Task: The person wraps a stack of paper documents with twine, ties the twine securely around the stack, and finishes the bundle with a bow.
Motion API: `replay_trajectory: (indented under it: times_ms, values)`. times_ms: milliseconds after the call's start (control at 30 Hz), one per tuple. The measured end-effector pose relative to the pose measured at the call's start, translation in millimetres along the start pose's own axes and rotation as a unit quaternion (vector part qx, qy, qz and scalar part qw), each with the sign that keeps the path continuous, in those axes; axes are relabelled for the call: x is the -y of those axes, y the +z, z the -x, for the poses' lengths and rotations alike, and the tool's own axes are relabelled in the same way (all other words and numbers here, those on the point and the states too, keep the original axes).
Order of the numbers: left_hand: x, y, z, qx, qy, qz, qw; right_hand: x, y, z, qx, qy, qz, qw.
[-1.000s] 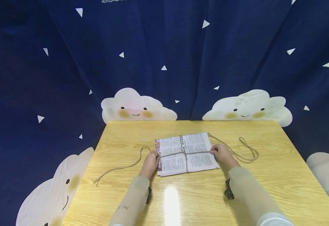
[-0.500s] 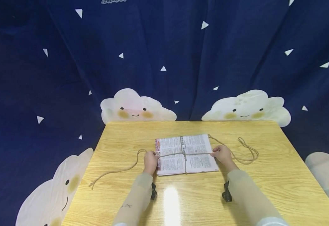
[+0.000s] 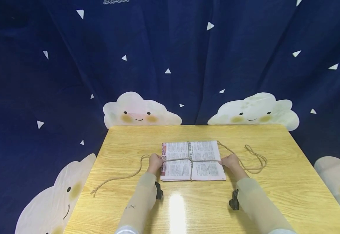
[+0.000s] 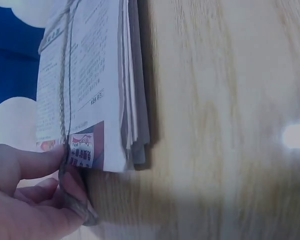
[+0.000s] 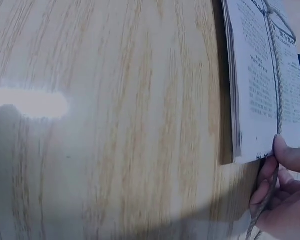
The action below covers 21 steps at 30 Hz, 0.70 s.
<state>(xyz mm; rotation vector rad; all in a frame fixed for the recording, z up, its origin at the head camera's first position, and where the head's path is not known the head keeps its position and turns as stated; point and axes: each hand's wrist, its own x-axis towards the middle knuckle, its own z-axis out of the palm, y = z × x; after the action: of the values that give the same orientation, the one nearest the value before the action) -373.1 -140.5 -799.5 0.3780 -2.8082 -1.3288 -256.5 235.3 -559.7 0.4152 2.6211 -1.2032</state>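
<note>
A flat stack of folded newspapers [image 3: 207, 170] lies on the wooden table, with a twisted rope [image 3: 177, 159] crossed over its top near the middle. My left hand [image 3: 155, 162] pinches the rope at the stack's left edge; in the left wrist view the rope [image 4: 63, 95] runs down between thumb and curled fingers. At the opposite edge my right hand [image 3: 230, 161] grips the rope, the thumb pressing it by the paper's rim in the right wrist view, where the rope [image 5: 276, 60] continues through the fingers. The underside of the stack is hidden.
One loose rope end [image 3: 115, 178] trails left across the table [image 3: 202, 208]. The other tail [image 3: 260, 159] lies in a loop to the right. Behind the table hangs a dark blue curtain [image 3: 158, 42] with white clouds and triangles.
The newspaper stack has turned slightly, and its front edge now lies nearly level with the table's back edge. Both hands have shifted a little with it, still holding the rope.
</note>
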Motion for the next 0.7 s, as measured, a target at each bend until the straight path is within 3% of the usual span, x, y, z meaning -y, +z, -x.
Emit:
replay_trajectory:
  times_ms: [100, 300, 333, 367, 467, 567, 600, 633, 700]
  values:
    - [-14.4, -8.7, 12.3, -0.002, -0.010, -0.001, 1.0000, -3.2, 1.6, 0.9, 0.007, 0.009, -0.022, 0.9997]
    - [-76.5, -43.0, 62.3, -0.069, -0.004, -0.024, 0.9973, -2.9, 4.5, 5.2, 0.004, 0.004, -0.026, 0.9996]
    - [-84.1, -47.9, 67.1, -0.066, -0.005, -0.021, 0.9976, -2.4, 5.0, 6.0, 0.000, 0.004, -0.022, 0.9998]
    - [-85.5, -45.7, 67.0, -0.091, 0.008, -0.022, 0.9956, -1.8, 5.5, 6.9, -0.004, 0.006, -0.020, 0.9998]
    - [-77.5, -32.9, 53.8, -0.090, 0.012, -0.039, 0.9951, -1.1, 5.8, 9.5, -0.013, 0.006, -0.026, 0.9996]
    - [-50.0, -6.3, 26.9, -0.112, 0.031, -0.047, 0.9922, -3.7, 6.7, 9.5, -0.003, 0.003, -0.067, 0.9978]
    - [-44.7, -1.7, 21.3, -0.103, 0.027, -0.049, 0.9931, -5.5, 7.1, 9.0, 0.004, 0.002, -0.083, 0.9965]
    - [-42.7, 1.5, 19.3, -0.114, 0.032, -0.048, 0.9918, -7.9, 7.7, 8.6, 0.011, 0.003, -0.099, 0.9950]
    - [-57.2, -9.1, 28.8, -0.087, 0.012, -0.032, 0.9956, -13.9, 8.8, 7.2, 0.025, 0.006, -0.122, 0.9922]
